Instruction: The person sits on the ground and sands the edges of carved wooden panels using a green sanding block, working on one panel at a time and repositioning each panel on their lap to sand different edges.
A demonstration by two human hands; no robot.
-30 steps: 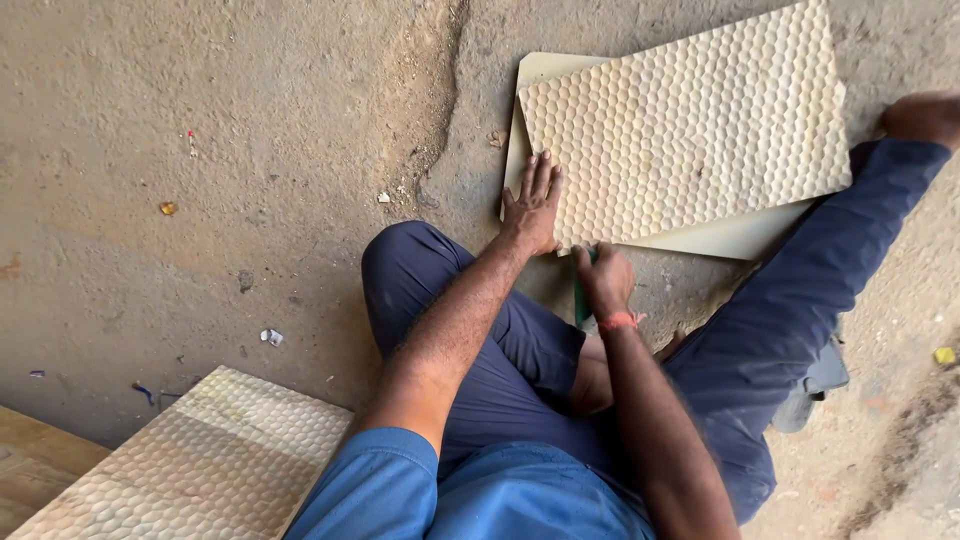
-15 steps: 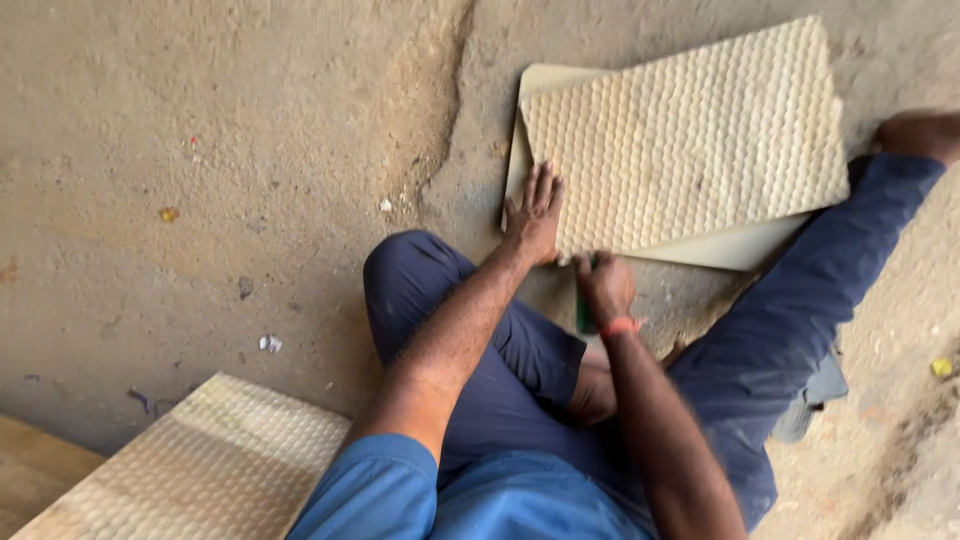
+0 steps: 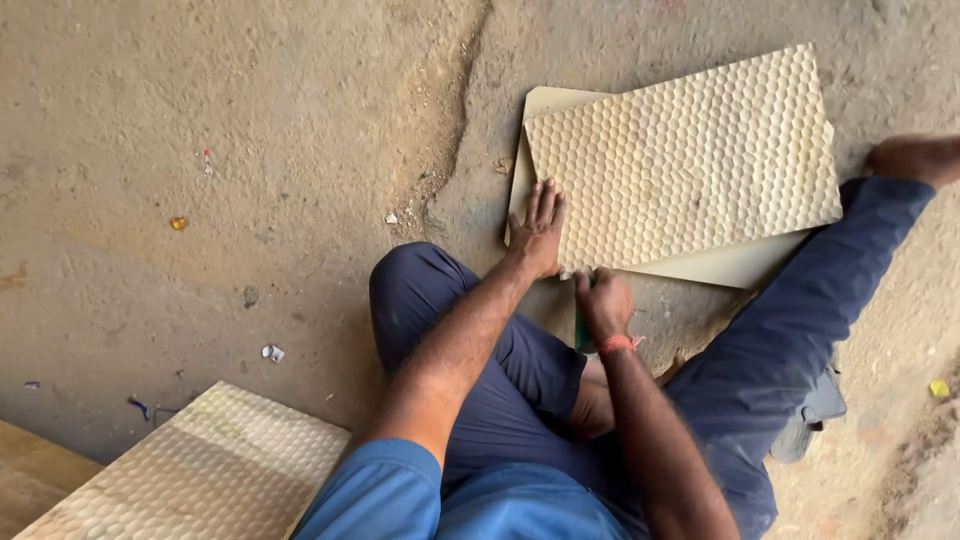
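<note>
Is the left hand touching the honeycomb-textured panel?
Touching: the head view shows the left hand pressed flat on the honeycomb-textured panel's corner.

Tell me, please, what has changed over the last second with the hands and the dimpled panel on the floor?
Very little. The left hand stays flat on the near corner of the dimpled panel, and the right hand keeps its closed grip on a green tool at the panel's near edge. The panel still lies on the smooth board. Only the camera view drifted slightly.

Soft daylight, faint shadows, sharp pic
</note>
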